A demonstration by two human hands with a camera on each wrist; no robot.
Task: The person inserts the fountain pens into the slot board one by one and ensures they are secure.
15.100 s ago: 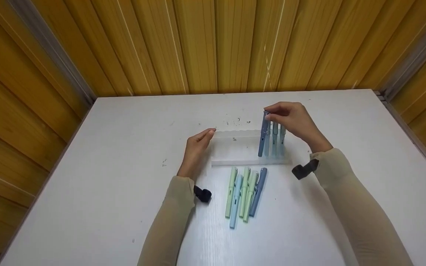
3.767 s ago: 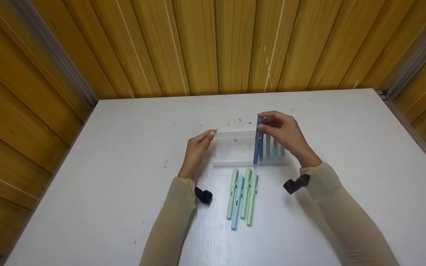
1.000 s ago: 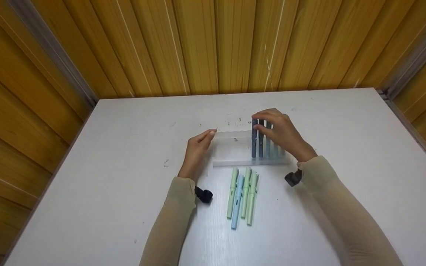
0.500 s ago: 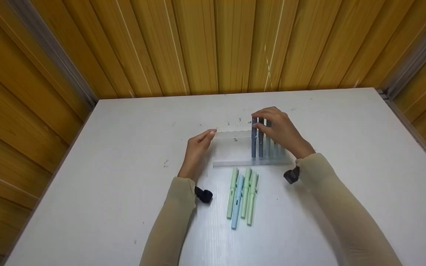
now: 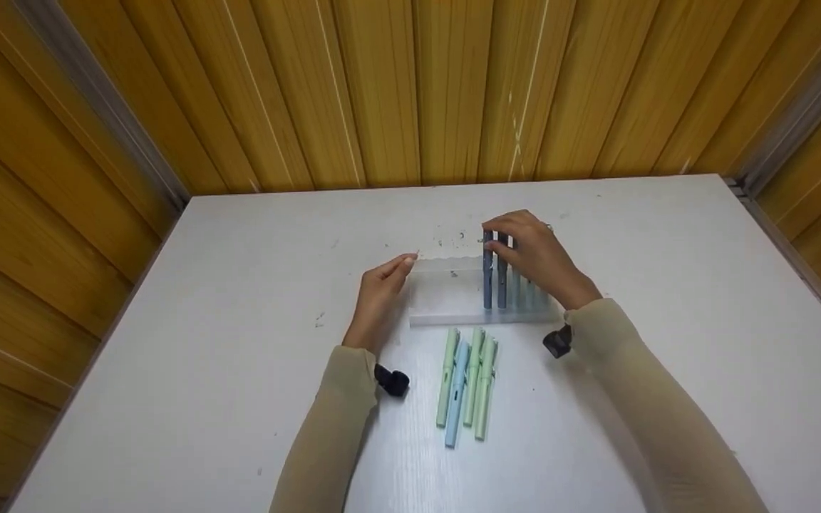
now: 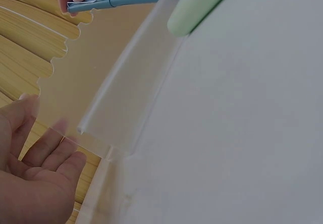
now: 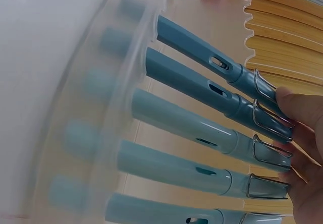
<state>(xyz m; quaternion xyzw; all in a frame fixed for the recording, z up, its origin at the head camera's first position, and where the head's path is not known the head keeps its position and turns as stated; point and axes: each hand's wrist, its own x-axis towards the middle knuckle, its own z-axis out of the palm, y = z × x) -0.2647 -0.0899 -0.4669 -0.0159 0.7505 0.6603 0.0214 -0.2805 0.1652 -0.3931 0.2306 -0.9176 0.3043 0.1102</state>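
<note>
A clear plastic pen rack [image 5: 446, 293] with a scalloped top edge stands on the table. My left hand [image 5: 378, 293] pinches its left edge, thumb and fingers on either side of the panel. My right hand [image 5: 537, 251] holds the cap end of a dark blue fountain pen [image 5: 487, 288], which stands upright in the rack, its lower end behind the front lip. Beside it stands a second dark blue pen [image 7: 189, 77]; several paler blue-green pens [image 7: 171, 166] fill the slots farther right. In the head view my right hand partly hides them.
In front of the rack lie three light green pens [image 5: 483, 399] and one light blue pen [image 5: 455, 406], side by side. The white table [image 5: 225, 320] ends at yellow wood-look panels [image 5: 382, 92] at the back and sides.
The last loose dark blue pen went from the table, in my right hand, into the rack left of the other dark one. Over the last second my hands barely move; my left hand stays at the rack.
</note>
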